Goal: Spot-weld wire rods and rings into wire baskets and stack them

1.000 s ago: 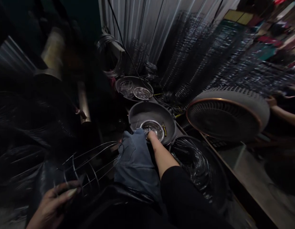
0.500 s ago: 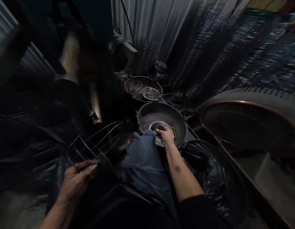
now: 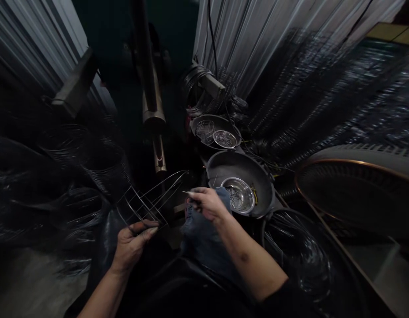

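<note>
My left hand (image 3: 133, 245) grips the lower edge of a curved wire cage frame (image 3: 148, 205), made of thin bent metal rods. My right hand (image 3: 207, 204) pinches a short thin metal wire (image 3: 186, 192) between its fingers, close to the frame but apart from it. A steel bowl (image 3: 237, 195) holding small metal pieces sits just to the right of that hand, inside a dark round pan (image 3: 246, 170). Blue denim cloth (image 3: 201, 234) lies across my lap beneath my hands.
A second dark pan (image 3: 199, 126) behind holds a wire basket and a small steel dish. A black basin of wire hoops (image 3: 297, 260) lies lower right, and a large round copper-rimmed tray (image 3: 357, 194) stands right. Dark wire coils crowd the left.
My right hand has left the steel bowl and moved left with a short wire in its fingers. The wire frame in my left hand is closer to it, and the view has shifted.
</note>
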### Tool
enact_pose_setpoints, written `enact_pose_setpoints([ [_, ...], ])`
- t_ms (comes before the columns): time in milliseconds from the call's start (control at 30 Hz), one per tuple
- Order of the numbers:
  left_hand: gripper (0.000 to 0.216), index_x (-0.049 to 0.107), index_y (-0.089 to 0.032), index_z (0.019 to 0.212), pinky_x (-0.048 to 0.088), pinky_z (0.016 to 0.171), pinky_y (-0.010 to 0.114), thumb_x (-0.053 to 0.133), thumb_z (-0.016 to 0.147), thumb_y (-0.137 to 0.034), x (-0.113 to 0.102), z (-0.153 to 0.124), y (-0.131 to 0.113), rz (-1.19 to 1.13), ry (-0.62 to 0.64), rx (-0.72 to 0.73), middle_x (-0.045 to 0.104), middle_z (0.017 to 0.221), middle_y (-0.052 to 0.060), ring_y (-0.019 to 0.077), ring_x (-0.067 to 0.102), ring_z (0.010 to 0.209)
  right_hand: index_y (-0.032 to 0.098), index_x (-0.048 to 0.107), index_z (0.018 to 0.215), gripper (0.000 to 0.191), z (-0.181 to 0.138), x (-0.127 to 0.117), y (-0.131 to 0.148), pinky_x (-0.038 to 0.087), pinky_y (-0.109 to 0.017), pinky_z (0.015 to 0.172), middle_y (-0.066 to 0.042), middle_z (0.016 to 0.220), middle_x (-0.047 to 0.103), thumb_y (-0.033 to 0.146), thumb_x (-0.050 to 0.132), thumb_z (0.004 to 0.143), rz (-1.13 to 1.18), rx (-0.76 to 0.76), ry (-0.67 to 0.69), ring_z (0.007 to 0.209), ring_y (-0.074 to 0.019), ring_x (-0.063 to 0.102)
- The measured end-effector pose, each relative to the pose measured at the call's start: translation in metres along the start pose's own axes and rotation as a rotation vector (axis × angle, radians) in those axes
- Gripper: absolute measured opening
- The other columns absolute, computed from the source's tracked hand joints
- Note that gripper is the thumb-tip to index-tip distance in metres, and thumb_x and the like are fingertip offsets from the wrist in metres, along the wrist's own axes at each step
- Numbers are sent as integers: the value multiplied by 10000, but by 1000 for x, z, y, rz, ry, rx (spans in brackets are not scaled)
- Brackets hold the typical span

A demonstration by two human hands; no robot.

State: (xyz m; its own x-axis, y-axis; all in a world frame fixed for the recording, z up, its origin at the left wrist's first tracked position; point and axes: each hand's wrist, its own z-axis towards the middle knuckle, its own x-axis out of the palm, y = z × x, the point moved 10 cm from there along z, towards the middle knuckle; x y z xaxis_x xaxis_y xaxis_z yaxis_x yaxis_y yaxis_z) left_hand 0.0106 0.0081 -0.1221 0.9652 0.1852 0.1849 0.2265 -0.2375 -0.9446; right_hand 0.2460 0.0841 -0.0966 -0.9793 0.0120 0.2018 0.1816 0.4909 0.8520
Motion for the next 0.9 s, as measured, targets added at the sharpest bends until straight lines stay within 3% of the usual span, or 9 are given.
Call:
enact_pose_setpoints([
  [100,225,754,-178,737,537,726,281,814,567,-312,-4,-3,-8,66,2,36,719,823,88,209,660,785,134,603,648,232,-1,63,3,285,-182,378,7,566,599,245,758,516,291,62,188,420,-60,456],
  [200,215,755,-179,713,543,735,299,808,562,-321,-7,-8,-18,98,-7,46,718,814,93,224,663,785,125,605,672,198,-2,83,6,299,-165,384,-1,583,609,178,754,552,435,81,220,441,-57,469],
  [467,178,764,-188,722,527,739,310,762,624,-337,-1,-6,-33,191,110,130,716,819,114,233,651,802,115,595,680,189,-3,95,2,274,-156,386,-1,572,588,105,758,584,547,106,209,423,-40,424],
  [633,188,767,-179,715,514,751,331,740,642,-350,6,5,-39,260,232,145,709,785,132,246,647,797,126,592,692,201,1,97,7,261,-162,380,36,556,556,84,751,577,606,55,170,401,-33,393],
  [900,102,765,-206,691,518,720,296,732,649,-293,9,21,-54,279,304,182,707,739,103,215,652,740,144,597,679,195,12,100,18,245,-169,362,53,520,550,115,769,594,589,-10,181,349,-12,310],
])
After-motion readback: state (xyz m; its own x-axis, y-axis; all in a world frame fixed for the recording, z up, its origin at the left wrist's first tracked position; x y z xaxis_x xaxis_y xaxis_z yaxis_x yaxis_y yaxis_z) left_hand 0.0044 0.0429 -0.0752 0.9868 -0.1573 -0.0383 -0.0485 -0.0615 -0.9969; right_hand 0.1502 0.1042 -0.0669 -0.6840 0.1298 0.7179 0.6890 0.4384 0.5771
